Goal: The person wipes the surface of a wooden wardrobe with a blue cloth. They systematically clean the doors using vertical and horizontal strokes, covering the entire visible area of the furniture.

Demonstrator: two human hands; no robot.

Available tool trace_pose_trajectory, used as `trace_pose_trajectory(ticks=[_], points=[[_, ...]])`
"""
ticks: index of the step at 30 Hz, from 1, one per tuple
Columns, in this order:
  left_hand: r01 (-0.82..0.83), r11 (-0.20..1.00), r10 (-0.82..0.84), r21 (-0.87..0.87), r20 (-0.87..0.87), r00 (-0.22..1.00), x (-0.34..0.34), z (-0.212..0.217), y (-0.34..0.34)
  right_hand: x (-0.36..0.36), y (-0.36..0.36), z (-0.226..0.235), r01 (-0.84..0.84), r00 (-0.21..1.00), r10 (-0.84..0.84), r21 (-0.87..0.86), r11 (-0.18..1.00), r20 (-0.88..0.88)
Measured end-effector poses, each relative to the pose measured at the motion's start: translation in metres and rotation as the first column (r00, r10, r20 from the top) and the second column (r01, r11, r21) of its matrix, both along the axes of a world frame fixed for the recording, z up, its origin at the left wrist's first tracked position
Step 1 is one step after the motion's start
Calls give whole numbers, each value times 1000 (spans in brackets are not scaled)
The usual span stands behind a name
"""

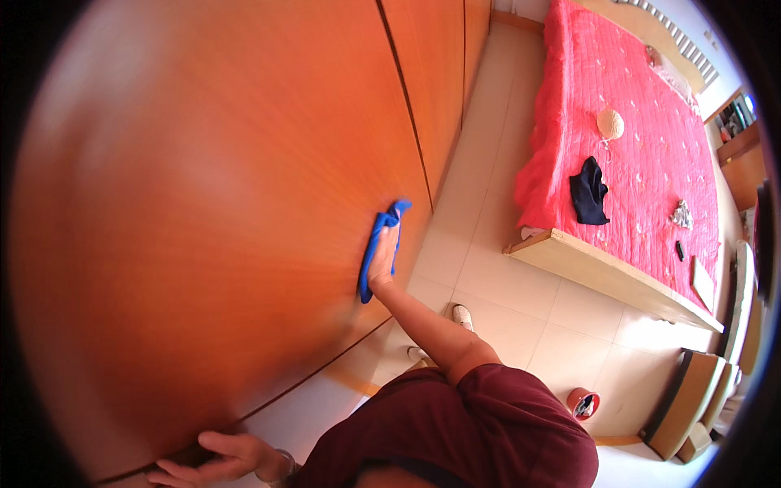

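My right hand [382, 259] presses a blue cloth [397, 210] flat against an upright orange-brown wooden wardrobe door [244, 187]. The cloth lies under the palm and sticks out past the fingertips and along the hand's left side. My right arm is stretched out toward the door's far edge. At the lower left, my left hand [224, 459] is beside the door's near edge, with thumb and fingers apart and nothing seen in it. Whether its fingertips touch the edge, I cannot tell.
Right of the wardrobe stands a bed with a pink quilt [643, 179] and a pale footboard [602, 268]. On it lie a dark garment [589, 192], a round cream object [610, 124] and small items. A red bin [582, 403] and a tan bench-like piece [683, 398] stand on the tiles.
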State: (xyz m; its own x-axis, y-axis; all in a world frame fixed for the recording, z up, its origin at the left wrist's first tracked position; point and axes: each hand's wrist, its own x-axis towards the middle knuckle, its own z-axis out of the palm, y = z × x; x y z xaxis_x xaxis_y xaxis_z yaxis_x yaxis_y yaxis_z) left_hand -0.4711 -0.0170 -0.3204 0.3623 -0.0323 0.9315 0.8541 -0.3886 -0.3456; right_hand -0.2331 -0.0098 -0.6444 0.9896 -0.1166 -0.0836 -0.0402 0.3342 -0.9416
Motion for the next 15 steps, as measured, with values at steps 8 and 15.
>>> trace_pose_trajectory(ticks=[8, 15], points=[[156, 988, -155, -23, 23, 988, 6, -7, 14, 44, 32, -212, 22, 766, 177, 299, 954, -618], [165, 984, -162, -70, 49, 986, -3, -8, 12, 30, 17, -90, -38, 909, 92, 137, 990, -408]])
